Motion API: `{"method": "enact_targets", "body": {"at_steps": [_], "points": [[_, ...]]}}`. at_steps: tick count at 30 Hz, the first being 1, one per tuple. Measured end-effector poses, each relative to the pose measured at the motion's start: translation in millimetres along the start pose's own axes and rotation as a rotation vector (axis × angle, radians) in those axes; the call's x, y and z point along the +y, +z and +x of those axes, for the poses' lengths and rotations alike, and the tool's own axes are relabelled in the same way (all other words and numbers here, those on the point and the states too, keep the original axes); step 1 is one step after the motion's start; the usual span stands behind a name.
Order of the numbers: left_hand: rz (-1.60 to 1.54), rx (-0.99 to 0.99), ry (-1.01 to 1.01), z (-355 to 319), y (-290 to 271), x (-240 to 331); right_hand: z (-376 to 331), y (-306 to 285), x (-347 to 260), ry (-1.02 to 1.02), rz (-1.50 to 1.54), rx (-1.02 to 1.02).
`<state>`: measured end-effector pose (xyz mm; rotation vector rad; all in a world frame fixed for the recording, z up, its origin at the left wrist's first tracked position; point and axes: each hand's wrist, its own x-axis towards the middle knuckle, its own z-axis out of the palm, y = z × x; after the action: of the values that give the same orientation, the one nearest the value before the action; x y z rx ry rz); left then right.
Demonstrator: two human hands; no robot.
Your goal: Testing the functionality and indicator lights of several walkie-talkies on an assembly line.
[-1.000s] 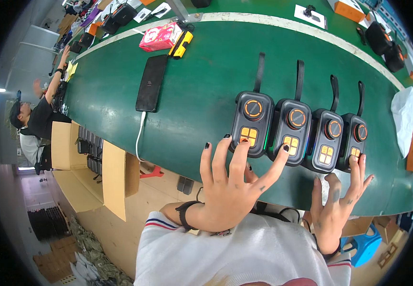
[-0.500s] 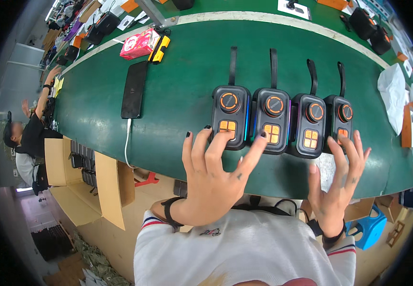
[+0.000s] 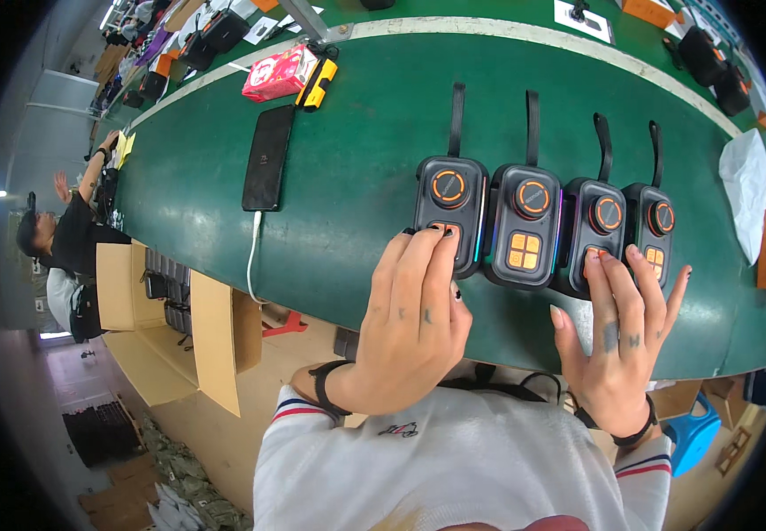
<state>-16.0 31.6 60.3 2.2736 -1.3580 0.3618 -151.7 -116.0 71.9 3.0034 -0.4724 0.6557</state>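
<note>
Several black box-shaped devices, possibly portable speakers, stand in a row on the green table, each with an orange-ringed knob, orange buttons and a strap. My left hand (image 3: 418,323) has its fingertips on the buttons of the leftmost device (image 3: 436,202); its fingers are stretched out and grip nothing. The second device (image 3: 505,239) has its buttons uncovered and a lit strip along its side. My right hand (image 3: 617,345) is spread, with a fingertip on the buttons of the third device (image 3: 588,221). The rightmost device (image 3: 641,199) is beside that hand's fingers, untouched as far as I can see.
Left of the row lies a black phone-like slab (image 3: 269,159) on a white cable (image 3: 254,252). Behind it are a pink packet (image 3: 277,74) and a yellow-black gadget (image 3: 317,86). A white bag (image 3: 744,181) lies right; an open carton (image 3: 215,341) and a co-worker (image 3: 69,230) are left.
My left fingers have drawn together onto the leftmost device's buttons, off the second device. My right hand has shifted from the rightmost device to the third. The view has moved slightly left.
</note>
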Motion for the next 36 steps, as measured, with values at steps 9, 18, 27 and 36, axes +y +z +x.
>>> {"method": "enact_targets", "body": {"at_steps": [9,18,27,36], "points": [[0.251,0.051,0.108,3.4,1.5,2.9,-1.9,1.3,7.1,-0.022,0.039,0.042],[0.046,0.048,0.149,-4.0,-6.2,-13.9,-15.2,-0.6,21.7,-0.022,0.090,0.015],[-0.006,0.029,0.093,-8.1,-6.4,-11.6,-26.6,6.2,15.6,0.041,0.080,-0.004],[0.013,-0.022,0.174,13.1,9.0,21.7,-26.8,-7.1,37.2,0.157,-0.113,0.002]]}}
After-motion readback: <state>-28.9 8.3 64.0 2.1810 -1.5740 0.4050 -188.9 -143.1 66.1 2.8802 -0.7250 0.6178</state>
